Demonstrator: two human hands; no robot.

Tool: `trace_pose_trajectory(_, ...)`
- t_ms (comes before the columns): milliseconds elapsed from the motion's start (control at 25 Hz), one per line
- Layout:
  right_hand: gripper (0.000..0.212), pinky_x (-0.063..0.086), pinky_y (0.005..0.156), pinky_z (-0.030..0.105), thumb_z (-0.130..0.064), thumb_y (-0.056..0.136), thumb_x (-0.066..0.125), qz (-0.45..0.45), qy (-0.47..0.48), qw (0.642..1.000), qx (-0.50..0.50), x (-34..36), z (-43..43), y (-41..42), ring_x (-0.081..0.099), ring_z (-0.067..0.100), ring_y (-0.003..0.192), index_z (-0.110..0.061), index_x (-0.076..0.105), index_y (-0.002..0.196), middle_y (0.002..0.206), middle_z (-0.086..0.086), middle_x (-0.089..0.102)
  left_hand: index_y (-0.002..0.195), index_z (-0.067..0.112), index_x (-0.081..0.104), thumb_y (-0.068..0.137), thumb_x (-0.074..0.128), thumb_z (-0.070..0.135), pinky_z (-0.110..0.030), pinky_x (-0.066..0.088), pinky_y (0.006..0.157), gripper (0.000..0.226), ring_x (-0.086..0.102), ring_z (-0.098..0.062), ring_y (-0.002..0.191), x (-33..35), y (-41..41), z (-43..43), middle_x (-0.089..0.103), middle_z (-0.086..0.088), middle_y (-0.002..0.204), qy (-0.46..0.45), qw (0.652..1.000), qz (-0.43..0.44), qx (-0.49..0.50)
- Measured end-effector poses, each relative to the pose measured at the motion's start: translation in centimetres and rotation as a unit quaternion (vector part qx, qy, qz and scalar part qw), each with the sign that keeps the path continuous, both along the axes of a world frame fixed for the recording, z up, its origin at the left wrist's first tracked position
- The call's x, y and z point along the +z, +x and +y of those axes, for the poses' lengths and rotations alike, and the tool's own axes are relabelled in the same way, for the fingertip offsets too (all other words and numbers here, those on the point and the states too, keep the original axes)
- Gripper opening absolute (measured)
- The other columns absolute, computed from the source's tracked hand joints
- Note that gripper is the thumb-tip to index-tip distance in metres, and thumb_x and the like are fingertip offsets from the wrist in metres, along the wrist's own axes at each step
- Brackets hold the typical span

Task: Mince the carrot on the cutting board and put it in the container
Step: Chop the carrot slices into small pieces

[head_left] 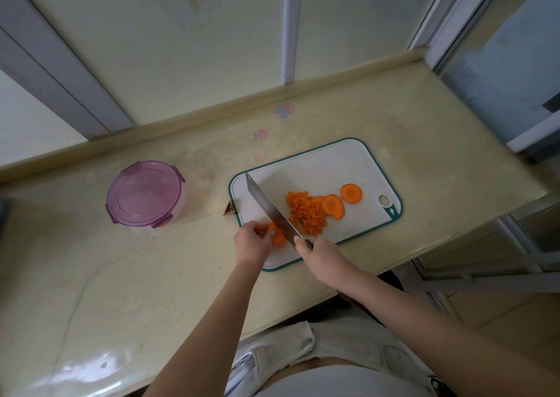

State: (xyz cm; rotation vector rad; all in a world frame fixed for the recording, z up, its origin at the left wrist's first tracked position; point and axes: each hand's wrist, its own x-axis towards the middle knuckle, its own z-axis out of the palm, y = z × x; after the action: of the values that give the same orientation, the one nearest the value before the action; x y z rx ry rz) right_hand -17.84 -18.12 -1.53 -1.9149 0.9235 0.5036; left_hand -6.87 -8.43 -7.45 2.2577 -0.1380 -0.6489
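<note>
A white cutting board [333,166] with a teal rim lies on the counter. On it sit a heap of minced carrot [306,211] and two round carrot slices [351,193] to its right. My left hand [251,239] holds down carrot slices [278,238] at the board's near left. My right hand [321,255] grips the handle of a long knife [269,207], whose blade slants across the board just right of my left fingers. A round container [145,193] with a purple clip lid stands on the counter to the left, lid on.
A small brown carrot scrap [230,208] lies on the beige counter [151,275] beside the board's left edge. A raised ledge and wall run along the back. The counter drops off at the right and near edges.
</note>
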Motion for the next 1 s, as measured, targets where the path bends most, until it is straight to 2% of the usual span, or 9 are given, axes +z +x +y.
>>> trace_pose_trajectory(120,0.050,0.033,0.049,0.021,-0.045,0.100,0.036,-0.023,-0.015,1.000,-0.004,-0.9,0.4,1.0,0.041,0.012,0.050,-0.016,0.040,0.059,0.057,0.000,0.043,0.097,0.005,0.065,0.082,0.069,0.014,-0.022,0.043,0.072,0.017,0.059,-0.017,0.080,-0.1,-0.1,0.0,0.064,-0.004,0.086,-0.002,1.000,-0.007,-0.003)
trace_pose_trajectory(320,0.053,0.028,0.045,0.022,-0.042,0.099,0.040,-0.050,-0.051,0.997,-0.011,-2.1,0.7,1.1,0.039,0.014,0.047,-0.015,0.037,0.054,0.052,0.000,0.040,0.098,0.004,0.066,0.081,0.069,0.013,-0.023,0.044,0.073,0.019,0.059,-0.018,0.081,-0.3,0.0,0.1,0.067,-0.008,0.091,0.005,1.000,-0.020,-0.009)
trace_pose_trajectory(600,0.052,0.027,0.039,0.021,-0.052,0.098,0.033,-0.008,0.077,0.995,-0.066,-1.2,-1.4,1.1,0.032,0.013,0.040,-0.018,0.033,0.059,0.049,-0.002,0.034,0.096,0.007,0.064,0.083,0.067,0.016,-0.025,0.042,0.072,0.015,0.056,-0.018,0.082,0.2,0.0,0.1,0.060,-0.002,0.085,0.012,0.999,-0.021,-0.023)
trace_pose_trajectory(720,0.052,0.030,0.047,0.025,-0.045,0.100,0.036,-0.057,-0.007,0.998,-0.010,-1.5,0.1,0.6,0.040,0.015,0.047,-0.015,0.037,0.057,0.053,0.000,0.040,0.096,0.007,0.063,0.083,0.067,0.015,-0.024,0.043,0.073,0.016,0.055,-0.016,0.081,0.3,-0.1,0.1,0.062,-0.004,0.088,0.006,1.000,-0.012,-0.016)
trace_pose_trajectory(840,0.052,0.032,0.051,0.026,-0.043,0.100,0.038,-0.079,-0.030,0.996,-0.001,-2.0,1.3,0.3,0.041,0.014,0.049,-0.016,0.039,0.056,0.053,-0.001,0.041,0.096,0.006,0.064,0.082,0.068,0.014,-0.024,0.044,0.073,0.016,0.055,-0.016,0.080,0.4,-0.2,0.1,0.063,-0.004,0.088,0.007,1.000,-0.016,-0.011)
trace_pose_trajectory(920,0.053,0.032,0.049,0.026,-0.046,0.099,0.037,-0.072,-0.006,0.997,-0.023,-1.8,0.4,0.6,0.041,0.014,0.047,-0.017,0.038,0.056,0.053,-0.001,0.041,0.097,0.006,0.064,0.082,0.068,0.015,-0.023,0.043,0.074,0.018,0.055,-0.016,0.081,0.5,-0.2,0.1,0.062,-0.004,0.087,0.007,1.000,-0.015,-0.009)
trace_pose_trajectory(1000,0.053,0.029,0.041,0.023,-0.053,0.097,0.035,-0.058,0.063,0.994,-0.069,-1.5,-0.7,0.7,0.035,0.012,0.040,-0.019,0.035,0.056,0.049,-0.004,0.037,0.098,0.007,0.064,0.083,0.068,0.017,-0.024,0.043,0.075,0.018,0.055,-0.015,0.082,0.5,-0.3,0.1,0.062,-0.003,0.088,0.005,1.000,-0.014,-0.009)
